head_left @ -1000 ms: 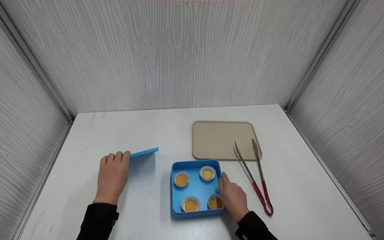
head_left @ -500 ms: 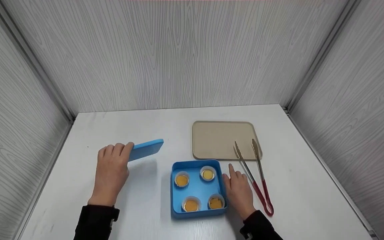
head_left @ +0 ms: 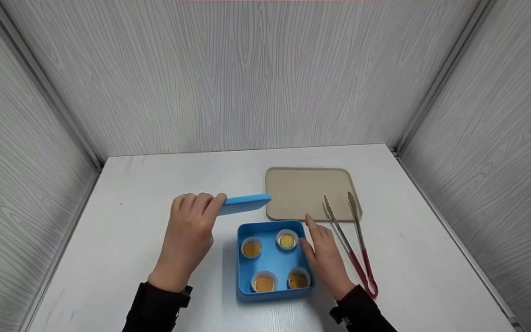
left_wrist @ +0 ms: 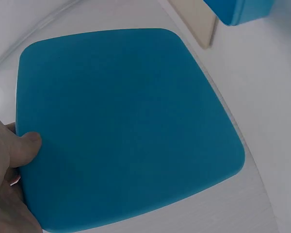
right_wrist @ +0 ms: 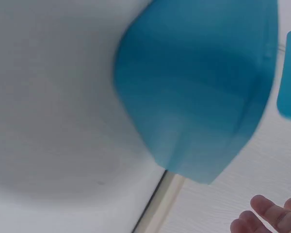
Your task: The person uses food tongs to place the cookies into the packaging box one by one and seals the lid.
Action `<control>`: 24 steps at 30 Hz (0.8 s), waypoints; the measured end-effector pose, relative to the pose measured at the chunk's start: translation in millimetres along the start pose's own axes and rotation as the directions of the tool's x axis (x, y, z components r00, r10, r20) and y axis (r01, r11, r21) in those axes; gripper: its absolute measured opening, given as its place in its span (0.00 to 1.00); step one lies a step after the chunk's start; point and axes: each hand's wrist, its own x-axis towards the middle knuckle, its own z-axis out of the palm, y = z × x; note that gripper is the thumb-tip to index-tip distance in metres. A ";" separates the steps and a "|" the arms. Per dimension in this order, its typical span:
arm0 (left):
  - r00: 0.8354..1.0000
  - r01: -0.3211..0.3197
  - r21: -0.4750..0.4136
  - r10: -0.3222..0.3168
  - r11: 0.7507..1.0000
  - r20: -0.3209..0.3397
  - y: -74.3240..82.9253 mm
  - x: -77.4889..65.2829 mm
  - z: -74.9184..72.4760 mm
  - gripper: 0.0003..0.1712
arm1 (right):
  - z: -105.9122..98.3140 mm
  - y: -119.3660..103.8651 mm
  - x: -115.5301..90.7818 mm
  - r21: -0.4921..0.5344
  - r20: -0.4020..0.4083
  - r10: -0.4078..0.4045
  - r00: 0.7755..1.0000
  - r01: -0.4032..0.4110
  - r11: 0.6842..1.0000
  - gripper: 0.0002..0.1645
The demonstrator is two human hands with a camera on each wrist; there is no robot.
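My left hand (head_left: 188, 235) pinches a flat, square blue lid (head_left: 246, 204) by its left edge, raised and tilted beyond the far left corner of a blue box. In the left wrist view the thumb lies over the lid's (left_wrist: 131, 131) broad face. The open-topped blue box (head_left: 272, 265) stands on the table with several small white paper cups in it, such as the near left cup (head_left: 264, 282), each with something yellow-orange inside. Beside the box's right rim is my right hand (head_left: 325, 258), fingers extended forward, holding nothing. The right wrist view shows the box's outer wall (right_wrist: 199, 97) close by.
Behind the box lies a beige tray (head_left: 302, 191) on the white table. Metal tongs (head_left: 360, 244) with red handles lie spread to the right, their tips over the tray. Grey wood-grain panels (head_left: 247, 78) enclose the table at the back and sides.
The left hand has lifted the lid and brought it rightward towards the box. The right hand has let go of the box's right side, its fingers now straighter and pointing forward.
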 end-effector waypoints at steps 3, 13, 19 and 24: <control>0.999 -0.044 -0.020 0.044 0.999 0.016 13.8 5.5 -0.8 0.22 | -3.8 -7.3 3.5 0.069 -0.001 -0.069 0.998 0.069 0.995 0.43; 0.985 -0.158 -0.111 0.165 0.981 0.050 48.0 13.9 4.6 0.16 | -16.3 -27.2 12.9 0.311 -0.015 -0.136 0.991 0.134 0.941 0.39; 0.981 -0.177 -0.173 0.189 0.969 0.055 56.1 12.0 6.7 0.17 | -16.8 -25.9 14.0 0.429 -0.054 -0.094 0.994 0.108 0.897 0.24; 0.978 -0.186 -0.203 0.200 0.961 0.055 57.4 10.9 6.7 0.20 | -15.0 -24.2 12.7 0.507 -0.069 -0.104 0.992 0.124 0.853 0.17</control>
